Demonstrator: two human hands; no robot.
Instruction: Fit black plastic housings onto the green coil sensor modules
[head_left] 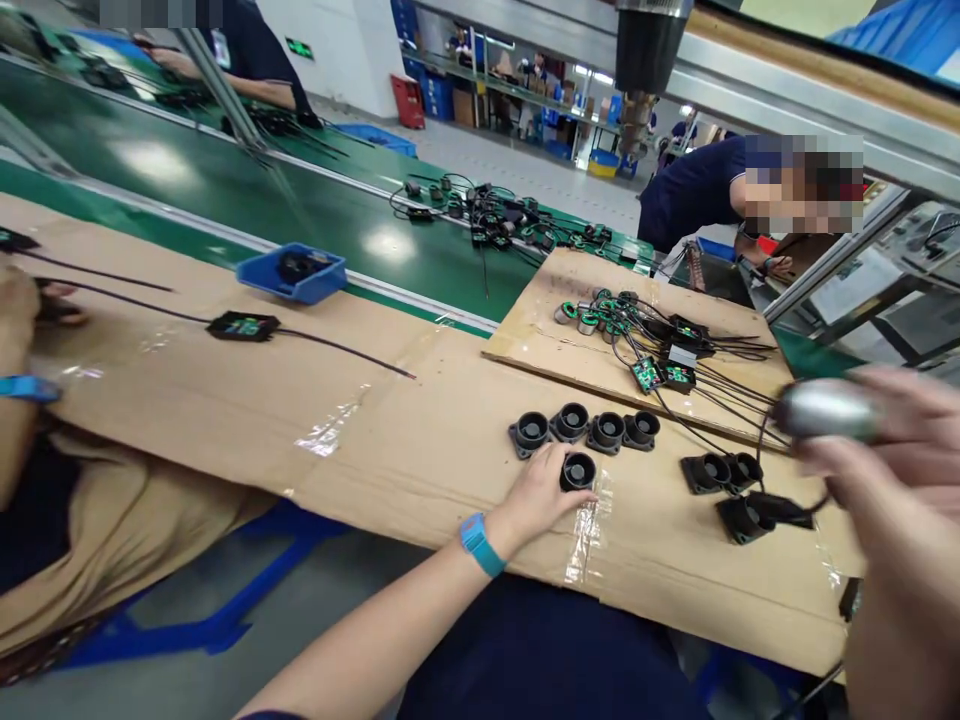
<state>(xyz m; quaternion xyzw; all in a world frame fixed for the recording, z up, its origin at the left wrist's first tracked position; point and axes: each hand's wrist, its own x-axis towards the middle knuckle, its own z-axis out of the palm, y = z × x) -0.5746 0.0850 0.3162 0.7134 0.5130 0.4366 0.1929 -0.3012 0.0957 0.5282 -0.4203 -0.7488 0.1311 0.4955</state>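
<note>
Left hand (536, 497) grasping a black round housing (578, 471) on the surface (442, 450) | right hand (892, 480) pinching a blurred metallic cylinder (831, 408), unjoined | four housings (609, 431) just beyond left hand, three housings (709, 472) left of right hand | wired parts (681, 376) piled beyond, seemingly unused

Black round housing (578, 472) upright on cardboard (420, 450); silver part (831, 408), blurred, in right hand (900, 490).
</note>
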